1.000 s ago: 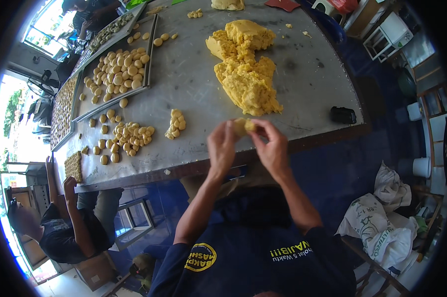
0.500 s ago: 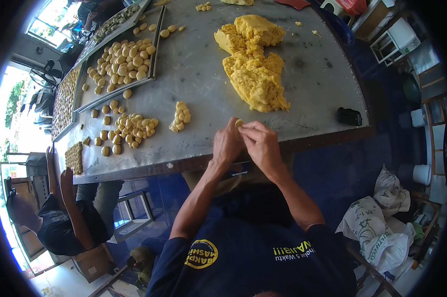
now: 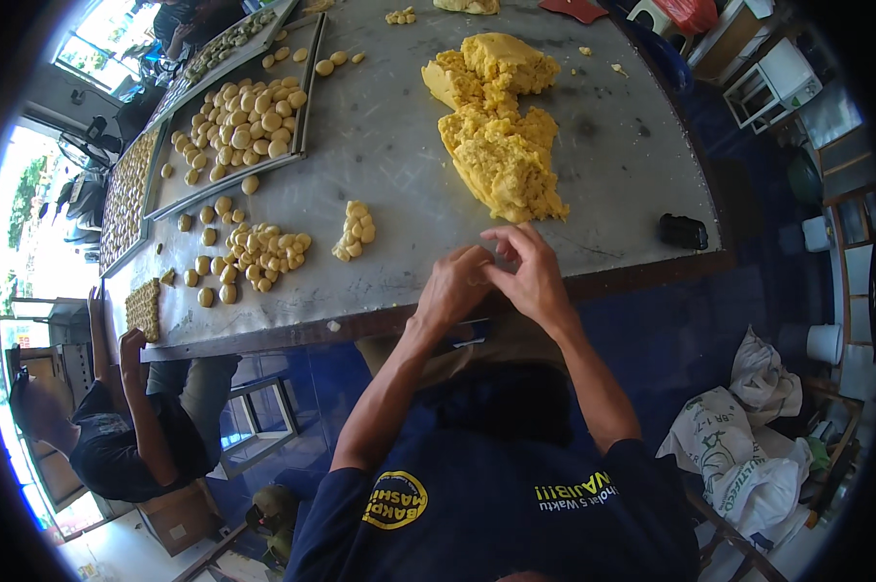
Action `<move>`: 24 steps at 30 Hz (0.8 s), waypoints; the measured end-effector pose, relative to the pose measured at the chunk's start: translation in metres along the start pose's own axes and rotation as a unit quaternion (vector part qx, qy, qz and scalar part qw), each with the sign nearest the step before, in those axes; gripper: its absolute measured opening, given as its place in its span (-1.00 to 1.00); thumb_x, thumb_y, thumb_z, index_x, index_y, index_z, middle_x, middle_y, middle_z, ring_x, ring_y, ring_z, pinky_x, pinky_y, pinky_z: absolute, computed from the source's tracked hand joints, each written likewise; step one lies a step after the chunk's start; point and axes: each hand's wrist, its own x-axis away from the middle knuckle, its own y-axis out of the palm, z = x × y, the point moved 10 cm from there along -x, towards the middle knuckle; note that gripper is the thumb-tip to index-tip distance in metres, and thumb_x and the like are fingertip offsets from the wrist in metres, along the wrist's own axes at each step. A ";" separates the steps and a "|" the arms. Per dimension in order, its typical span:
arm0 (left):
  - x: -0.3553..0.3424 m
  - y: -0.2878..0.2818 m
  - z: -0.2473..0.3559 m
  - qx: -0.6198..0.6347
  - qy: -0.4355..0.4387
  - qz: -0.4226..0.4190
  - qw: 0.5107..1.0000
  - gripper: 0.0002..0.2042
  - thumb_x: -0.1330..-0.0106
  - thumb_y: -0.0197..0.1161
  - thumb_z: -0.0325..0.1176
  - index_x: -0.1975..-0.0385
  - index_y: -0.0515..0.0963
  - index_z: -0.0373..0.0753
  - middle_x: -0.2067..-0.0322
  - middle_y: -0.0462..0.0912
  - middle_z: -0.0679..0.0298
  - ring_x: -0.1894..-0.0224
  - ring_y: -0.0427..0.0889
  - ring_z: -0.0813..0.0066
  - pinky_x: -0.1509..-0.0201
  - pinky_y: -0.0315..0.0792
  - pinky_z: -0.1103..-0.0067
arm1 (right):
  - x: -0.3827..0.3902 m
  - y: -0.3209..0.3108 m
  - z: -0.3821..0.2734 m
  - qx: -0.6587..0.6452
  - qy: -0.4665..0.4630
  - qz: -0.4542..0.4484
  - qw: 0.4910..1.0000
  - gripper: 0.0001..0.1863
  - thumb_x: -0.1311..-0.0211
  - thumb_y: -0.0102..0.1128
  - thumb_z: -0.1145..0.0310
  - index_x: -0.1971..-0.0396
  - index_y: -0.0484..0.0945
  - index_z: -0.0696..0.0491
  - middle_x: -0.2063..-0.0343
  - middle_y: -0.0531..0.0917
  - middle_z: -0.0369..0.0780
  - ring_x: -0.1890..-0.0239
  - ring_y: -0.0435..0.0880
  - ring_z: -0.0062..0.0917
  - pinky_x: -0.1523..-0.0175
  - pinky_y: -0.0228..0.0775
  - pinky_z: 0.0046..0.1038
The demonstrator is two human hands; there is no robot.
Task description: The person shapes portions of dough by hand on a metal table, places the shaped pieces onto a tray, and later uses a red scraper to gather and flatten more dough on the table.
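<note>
My left hand is closed at the table's front edge, its fingers curled inward; whatever it may hold is hidden. Touching or almost touching it, my right hand has its thumb and forefinger apart in a curve, and no piece shows between them. Just beyond both hands lies a big crumbly mass of yellow dough. To their left, a small cluster of pale dough pieces rests on the metal table. Farther left sits a larger heap of small dough pieces beside several round balls.
A tray heaped with dough balls stands at the far left, with other filled trays beyond. A dark object sits near the right corner. Another person is at the table's left end. White sacks lie at lower right.
Both hands have drawn slightly nearer to me. My right fingers have spread from a pinch, and the small pale dough piece seen between the hands is out of sight.
</note>
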 end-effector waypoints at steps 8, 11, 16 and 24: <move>0.001 -0.009 -0.043 0.134 -0.153 -0.003 0.979 -0.67 -0.52 0.06 -0.18 0.32 0.56 -0.35 0.43 0.56 0.14 0.37 0.55 0.35 0.16 0.46 0.41 | -0.067 -0.055 0.047 0.111 -0.073 -0.042 0.990 -0.53 -0.01 0.39 0.57 -0.01 0.58 0.14 0.07 0.67 -0.04 -0.03 0.60 -0.14 -0.10 0.46 -0.22; -0.004 -0.014 -0.034 0.234 -0.151 0.035 0.960 -0.68 -0.56 -0.03 -0.20 0.21 0.52 -0.35 0.39 0.49 0.18 0.28 0.48 0.40 0.07 0.41 0.45 | -0.062 -0.063 0.065 0.157 -0.029 -0.018 0.987 -0.49 -0.03 0.37 0.57 -0.08 0.55 0.14 0.09 0.68 -0.04 -0.04 0.59 -0.14 -0.13 0.45 -0.24; -0.004 -0.022 -0.036 0.172 -0.128 -0.001 0.977 -0.76 -0.58 -0.06 -0.27 0.10 0.44 -0.33 0.18 0.40 0.14 0.12 0.39 0.41 -0.06 0.31 0.48 | -0.023 -0.058 0.037 0.229 -0.098 0.097 0.964 -0.61 -0.11 0.29 0.60 0.00 0.61 0.18 0.05 0.67 -0.12 -0.04 0.59 -0.15 -0.13 0.47 -0.24; -0.001 -0.047 0.000 -0.200 0.051 0.026 0.978 -0.87 -0.39 0.15 -0.44 0.16 0.52 -0.32 0.18 0.54 0.03 0.12 0.48 -0.02 -0.05 0.40 0.27 | 0.002 -0.063 0.049 0.196 -0.013 0.093 0.976 -0.64 -0.21 0.24 0.58 -0.04 0.59 0.16 -0.10 0.59 -0.15 -0.05 0.58 -0.17 -0.08 0.51 -0.23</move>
